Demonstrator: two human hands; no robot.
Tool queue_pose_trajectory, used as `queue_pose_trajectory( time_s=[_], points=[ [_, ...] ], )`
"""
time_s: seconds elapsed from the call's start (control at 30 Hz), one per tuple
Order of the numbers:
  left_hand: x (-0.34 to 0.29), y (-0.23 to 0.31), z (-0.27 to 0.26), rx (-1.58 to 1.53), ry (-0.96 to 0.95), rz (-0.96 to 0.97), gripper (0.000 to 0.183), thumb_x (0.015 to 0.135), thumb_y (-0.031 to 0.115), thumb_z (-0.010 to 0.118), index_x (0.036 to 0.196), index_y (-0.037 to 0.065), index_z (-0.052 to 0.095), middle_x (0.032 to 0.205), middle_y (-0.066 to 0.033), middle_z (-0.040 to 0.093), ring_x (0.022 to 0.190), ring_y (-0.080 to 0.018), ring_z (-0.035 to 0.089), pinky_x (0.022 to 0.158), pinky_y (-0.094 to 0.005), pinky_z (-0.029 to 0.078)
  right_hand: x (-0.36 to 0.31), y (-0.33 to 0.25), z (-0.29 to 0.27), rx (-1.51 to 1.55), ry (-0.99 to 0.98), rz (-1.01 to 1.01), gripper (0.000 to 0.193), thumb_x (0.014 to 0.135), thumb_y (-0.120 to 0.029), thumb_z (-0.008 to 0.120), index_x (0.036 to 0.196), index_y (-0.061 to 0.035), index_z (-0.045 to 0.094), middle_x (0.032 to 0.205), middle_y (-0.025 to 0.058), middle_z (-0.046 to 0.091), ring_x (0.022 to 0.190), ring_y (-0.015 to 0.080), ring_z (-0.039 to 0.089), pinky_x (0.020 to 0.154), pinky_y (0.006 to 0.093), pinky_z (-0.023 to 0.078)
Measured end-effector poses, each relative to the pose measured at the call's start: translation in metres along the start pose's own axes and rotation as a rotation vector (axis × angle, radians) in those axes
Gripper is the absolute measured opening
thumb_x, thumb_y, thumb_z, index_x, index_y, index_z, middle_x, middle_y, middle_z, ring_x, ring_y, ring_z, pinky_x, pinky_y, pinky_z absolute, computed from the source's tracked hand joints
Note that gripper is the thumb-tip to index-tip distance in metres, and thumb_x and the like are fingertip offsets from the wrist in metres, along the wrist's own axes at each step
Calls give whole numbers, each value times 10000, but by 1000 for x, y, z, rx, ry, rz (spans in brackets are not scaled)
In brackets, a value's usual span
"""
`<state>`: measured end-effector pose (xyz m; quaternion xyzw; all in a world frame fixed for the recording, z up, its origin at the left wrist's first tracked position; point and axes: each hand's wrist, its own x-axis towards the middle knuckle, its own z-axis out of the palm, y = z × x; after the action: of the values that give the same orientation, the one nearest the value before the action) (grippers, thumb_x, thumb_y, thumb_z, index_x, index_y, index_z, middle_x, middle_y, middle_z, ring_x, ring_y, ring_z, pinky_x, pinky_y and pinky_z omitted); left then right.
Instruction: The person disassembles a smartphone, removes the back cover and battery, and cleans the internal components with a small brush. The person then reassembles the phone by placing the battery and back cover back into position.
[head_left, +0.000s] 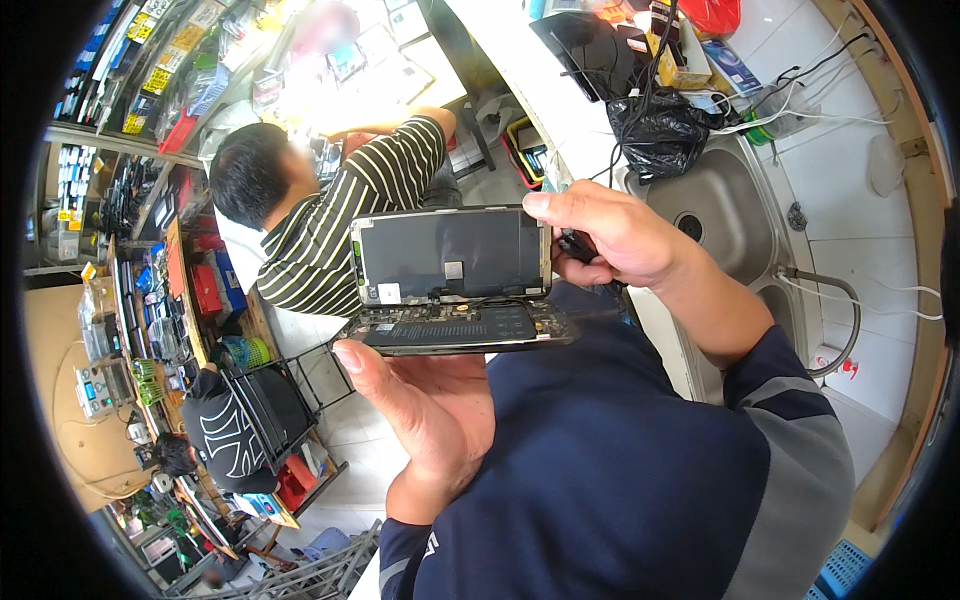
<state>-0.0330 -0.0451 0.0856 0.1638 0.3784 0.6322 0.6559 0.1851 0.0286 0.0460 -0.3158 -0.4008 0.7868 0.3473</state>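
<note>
An opened smartphone (458, 328) is held up in front of me, its black battery and circuit board bare. Its lifted screen (420, 250) stands raised along the far side, with the dark inner face towards me. My left hand (435, 415) grips the phone body from below, thumb at the left end; its other fingers are mostly hidden beneath. With the thumb on the upper right corner of the screen, my right hand (625, 235) holds that edge. A small black object (577, 245) sits among the right fingers; its kind is unclear.
Beyond the phone, a person in a striped shirt (350, 220) sits at a bright bench. Another person in black (225, 430) is at a cluttered workbench on the left. To the right are a steel sink (735, 200), a black plastic bag (660, 135) and loose cables.
</note>
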Motion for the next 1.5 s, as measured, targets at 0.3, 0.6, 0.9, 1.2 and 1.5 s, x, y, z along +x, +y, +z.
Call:
queue_pose_trajectory(
  time_s=[0.3,0.6,0.9,1.2,1.5],
  points=[
    [4,2,-1,-31,47,-68,805,986,741,593,1486,111,600,1406,-56,691,1236,-236,678,1050,-437,558,-3,-8,6,-100,50,-25,537,1139,-419,487,899,-3,727,674,15,612,452,49,353,428,251,268],
    [13,1,-3,-178,18,-113,772,1001,684,603,1499,94,580,1405,-74,682,1249,-264,671,1067,-470,554,-7,-11,8,-143,72,-55,550,1150,-419,490,774,-36,611,606,-45,450,463,48,363,427,256,277],
    [15,-3,-2,-181,59,-79,776,988,677,587,1476,73,579,1365,-106,685,1218,-287,678,1043,-463,560,-8,-12,5,-168,70,-87,544,1162,-411,460,775,-62,615,531,-63,393,447,46,317,428,277,251],
    [15,-3,-1,-109,113,-62,816,967,721,578,1475,82,573,1362,-92,676,1223,-272,660,1050,-448,537,-7,-12,6,-153,83,-89,547,1160,-420,475,787,-53,637,537,-69,393,450,42,319,427,271,242],
    [15,-2,1,-51,152,-88,832,952,759,560,1456,98,582,1348,-71,672,1219,-261,644,1039,-438,522,-5,-11,5,-149,74,-75,544,1156,-435,478,833,-38,662,551,-58,432,454,41,338,425,260,256]
  ],
)
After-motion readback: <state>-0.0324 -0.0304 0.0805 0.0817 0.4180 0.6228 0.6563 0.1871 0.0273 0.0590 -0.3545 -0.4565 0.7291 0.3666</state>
